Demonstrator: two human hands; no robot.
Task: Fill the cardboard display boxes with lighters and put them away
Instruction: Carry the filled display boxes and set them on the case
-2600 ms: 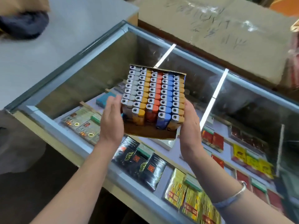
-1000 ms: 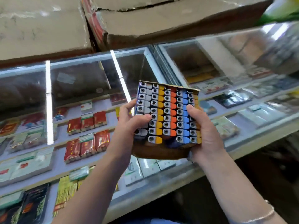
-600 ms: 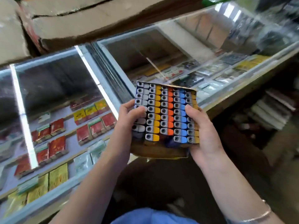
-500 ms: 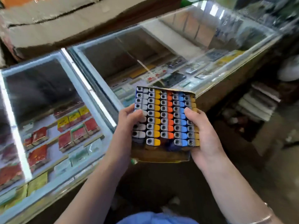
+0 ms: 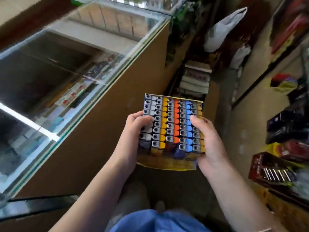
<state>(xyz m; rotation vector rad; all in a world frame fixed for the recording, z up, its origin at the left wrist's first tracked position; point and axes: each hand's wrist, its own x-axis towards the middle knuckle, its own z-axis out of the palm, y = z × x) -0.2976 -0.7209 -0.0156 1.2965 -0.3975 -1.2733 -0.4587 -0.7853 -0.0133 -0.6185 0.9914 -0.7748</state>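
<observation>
A person holds a cardboard display box [image 5: 167, 162] in front of them, above a narrow aisle floor, with a hand on each side. The left hand [image 5: 133, 129] grips the left wall, its thumb curled over the grey row; the right hand [image 5: 209, 139] grips the right wall, its thumb pressed on the blue row. The box is packed full of lighters [image 5: 172, 124] standing upright in rows running away from the viewer: grey, yellow, orange, blue, then yellow at the right edge. The box's near front flap is yellowish with printing too blurred to read. To the left stands a glass counter [image 5: 117, 67] with a brown side panel; inside it lie flat packets, possibly cigarettes, their labels illegible. Far ahead, stacked cartons [image 5: 195, 77] sit in the aisle, with a white plastic bag [image 5: 224, 25] above them. At the right, a dark red box [image 5: 260, 166] holds a row of small silver-topped items.
</observation>
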